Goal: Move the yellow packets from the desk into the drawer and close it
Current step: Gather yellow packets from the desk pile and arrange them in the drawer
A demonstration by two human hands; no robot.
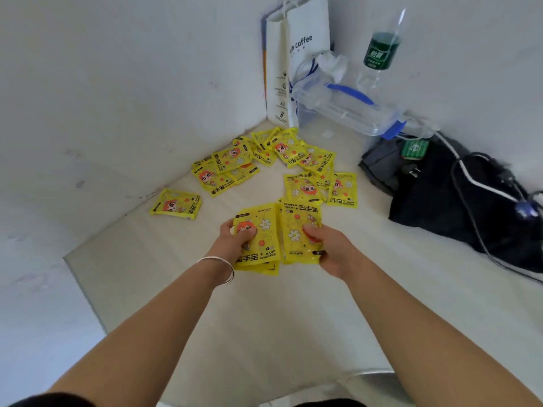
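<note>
Several yellow hand-warmer packets lie scattered on the pale desk (264,304). One heap of packets (229,168) sits toward the back corner, a second group (317,183) lies right of it, and a lone packet (176,204) rests by the left wall. My left hand (235,239) grips a small stack of yellow packets (264,245) with the thumb on top. My right hand (329,248) holds another yellow packet (299,227) beside it. The two held bundles touch edge to edge above the desk middle. No drawer is in view.
A white paper coffee bag (305,39) stands in the back corner. Beside it are a clear plastic box with blue clips (346,110) and a clear bottle with a green label (379,51). A black bag with cables (458,201) lies at the right.
</note>
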